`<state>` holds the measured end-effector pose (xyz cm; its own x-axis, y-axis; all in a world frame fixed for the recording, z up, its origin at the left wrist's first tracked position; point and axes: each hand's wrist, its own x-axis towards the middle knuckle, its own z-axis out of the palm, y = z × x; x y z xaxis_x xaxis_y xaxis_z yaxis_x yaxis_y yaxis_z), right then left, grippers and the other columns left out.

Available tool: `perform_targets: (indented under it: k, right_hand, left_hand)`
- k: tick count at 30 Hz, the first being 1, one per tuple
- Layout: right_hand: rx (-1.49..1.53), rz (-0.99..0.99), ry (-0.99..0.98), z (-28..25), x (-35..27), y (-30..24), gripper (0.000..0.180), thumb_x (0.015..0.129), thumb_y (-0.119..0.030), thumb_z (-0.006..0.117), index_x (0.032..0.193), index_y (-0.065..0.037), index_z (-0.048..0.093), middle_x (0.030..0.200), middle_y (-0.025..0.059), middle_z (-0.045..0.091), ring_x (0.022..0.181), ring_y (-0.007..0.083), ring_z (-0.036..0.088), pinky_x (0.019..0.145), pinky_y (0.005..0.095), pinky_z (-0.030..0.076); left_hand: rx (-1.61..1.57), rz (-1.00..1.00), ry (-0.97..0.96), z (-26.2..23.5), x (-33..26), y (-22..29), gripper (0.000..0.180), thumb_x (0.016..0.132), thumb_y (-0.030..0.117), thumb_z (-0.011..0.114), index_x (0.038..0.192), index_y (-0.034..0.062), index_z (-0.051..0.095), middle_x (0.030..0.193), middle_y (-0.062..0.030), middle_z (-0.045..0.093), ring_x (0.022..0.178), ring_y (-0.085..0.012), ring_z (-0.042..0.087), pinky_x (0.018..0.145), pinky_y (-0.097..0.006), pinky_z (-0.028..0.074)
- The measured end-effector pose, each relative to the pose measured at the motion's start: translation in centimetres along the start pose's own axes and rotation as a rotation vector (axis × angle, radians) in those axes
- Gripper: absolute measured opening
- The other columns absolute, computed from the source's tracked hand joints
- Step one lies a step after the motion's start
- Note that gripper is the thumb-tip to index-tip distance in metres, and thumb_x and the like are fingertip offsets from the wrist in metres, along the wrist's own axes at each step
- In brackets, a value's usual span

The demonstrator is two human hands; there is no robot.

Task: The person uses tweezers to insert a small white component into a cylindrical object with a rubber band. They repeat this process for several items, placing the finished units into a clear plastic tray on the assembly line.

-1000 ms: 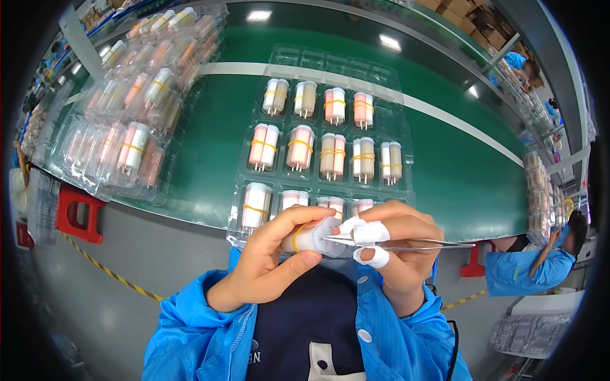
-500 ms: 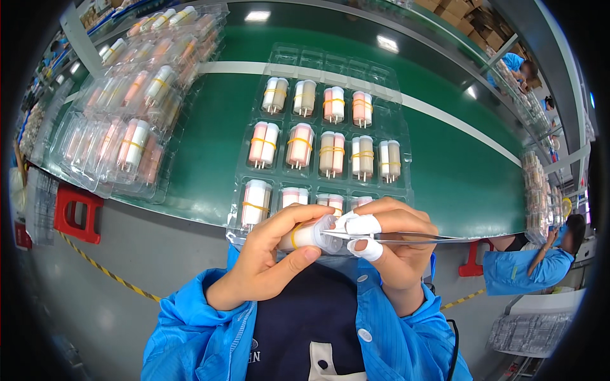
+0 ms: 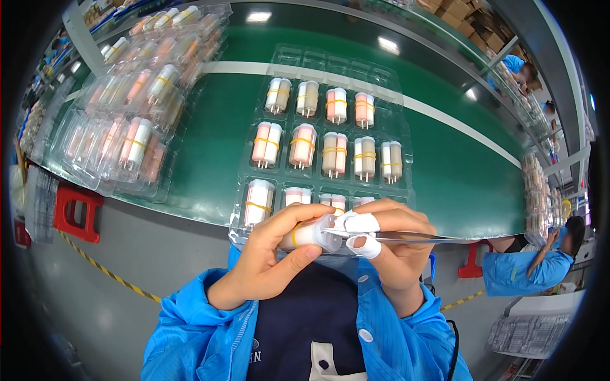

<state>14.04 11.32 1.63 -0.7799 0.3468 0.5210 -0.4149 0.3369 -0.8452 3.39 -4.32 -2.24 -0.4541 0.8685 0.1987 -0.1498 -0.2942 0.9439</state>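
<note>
My left hand (image 3: 270,263) is wrapped round a twin-tube cartridge (image 3: 304,235), a pale cylinder pair with a yellow band and a translucent end turned to the right. Tweezers (image 3: 406,237) are pinched in my right hand (image 3: 400,244), whose thumb and forefinger wear white finger covers. Their tips meet the cartridge's translucent end; what lies between them is too small to make out. Just beyond my hands lies a clear plastic tray (image 3: 408,197) with rows of similar banded cartridges (image 3: 302,145), white, pink and grey, prongs facing me. My fingers partly hide its nearest row.
Stacked clear trays of cartridges (image 3: 136,143) stand at the left of the green bench (image 3: 457,171). A red stool (image 3: 77,213) is on the floor at left. To the right, a co-worker in a blue coat (image 3: 527,267) sits by more stacked trays (image 3: 537,197).
Both hands keep almost the same pose, with the tweezer tips still at the cartridge's end. The tray and its cartridges appear very slightly further right in the picture.
</note>
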Motion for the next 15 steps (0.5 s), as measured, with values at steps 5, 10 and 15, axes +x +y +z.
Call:
perform_targets:
  k: [5, 10, 15]
  right_hand:
    - [0.010, 0.025, 0.023, 0.16, -0.41, 0.21, 0.017, 0.074, 0.002, 0.071, 0.091, 0.002, 0.069, 0.087, 0.0163, 0.069, 0.079, 0.0219, 0.067, 0.069, 0.0294, 0.053]
    - [0.073, 0.024, 0.049, 0.22, -0.79, 0.49, 0.016, 0.076, 0.003, 0.069, 0.092, 0.003, 0.067, 0.087, 0.0165, 0.069, 0.079, 0.0211, 0.067, 0.068, 0.0288, 0.052]
    - [0.051, 0.011, 0.028, 0.11, -0.69, 0.32, 0.016, 0.076, 0.004, 0.068, 0.092, 0.003, 0.068, 0.087, 0.0164, 0.069, 0.079, 0.0211, 0.066, 0.068, 0.0287, 0.052]
  left_hand:
    - [0.041, 0.019, -0.017, -0.25, 0.01, -0.21, 0.040, 0.091, 0.009, 0.057, 0.127, -0.0048, 0.049, 0.120, -0.0144, 0.055, 0.112, -0.0202, 0.054, 0.095, -0.031, 0.043]
    - [0.041, 0.038, -0.026, -0.36, -0.04, -0.10, 0.040, 0.090, 0.009, 0.058, 0.127, -0.0048, 0.049, 0.121, -0.0145, 0.055, 0.112, -0.0199, 0.054, 0.095, -0.031, 0.042]
    - [0.037, 0.036, -0.014, -0.30, -0.13, -0.18, 0.040, 0.090, 0.010, 0.059, 0.125, -0.0051, 0.050, 0.120, -0.0143, 0.056, 0.111, -0.0194, 0.054, 0.094, -0.031, 0.043]
